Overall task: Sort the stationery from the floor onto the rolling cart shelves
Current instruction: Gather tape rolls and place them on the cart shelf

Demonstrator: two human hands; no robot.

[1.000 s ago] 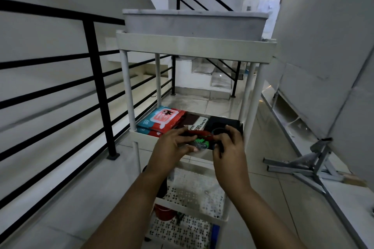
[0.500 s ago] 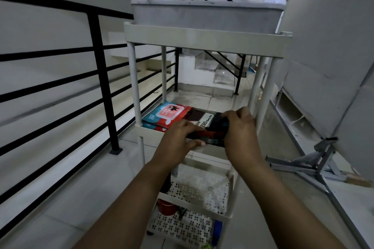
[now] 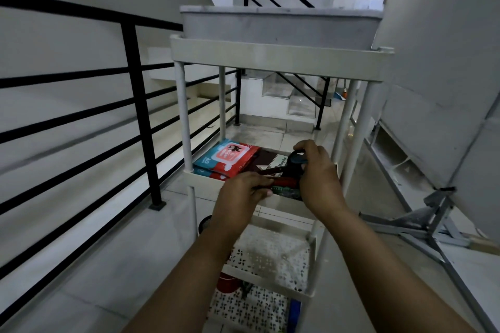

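Head view: I face a white rolling cart (image 3: 278,58) on a tiled landing, with both arms reaching to its second shelf (image 3: 201,180). My left hand (image 3: 240,194) sits at the front rim of that shelf, fingers curled around the near end of a dark, thin item; I cannot tell exactly what the item is. My right hand (image 3: 319,178) is over the right part of the same shelf, fingers bent and closed on the black loop handles of a pair of scissors (image 3: 296,161), with a blue-edged loop showing under my fingertips. A red and green item (image 3: 286,189) lies between my two hands at the shelf's front edge; its type is not clear.

On the left of the shelf lies a red and blue wipes pack (image 3: 227,157), stacked on a second similar pack. Just right of it rests a dark brown box (image 3: 270,163) with a white label, partly covered by the scissors.

The top tier carries a grey tub (image 3: 281,25). The lower shelves have perforated floors; a red cup (image 3: 227,282) stands at the left of the lowest one and a blue object (image 3: 293,311) at its right. A black railing (image 3: 135,105) runs along my left, and a grey metal stand (image 3: 433,219) lies on the floor at my right.
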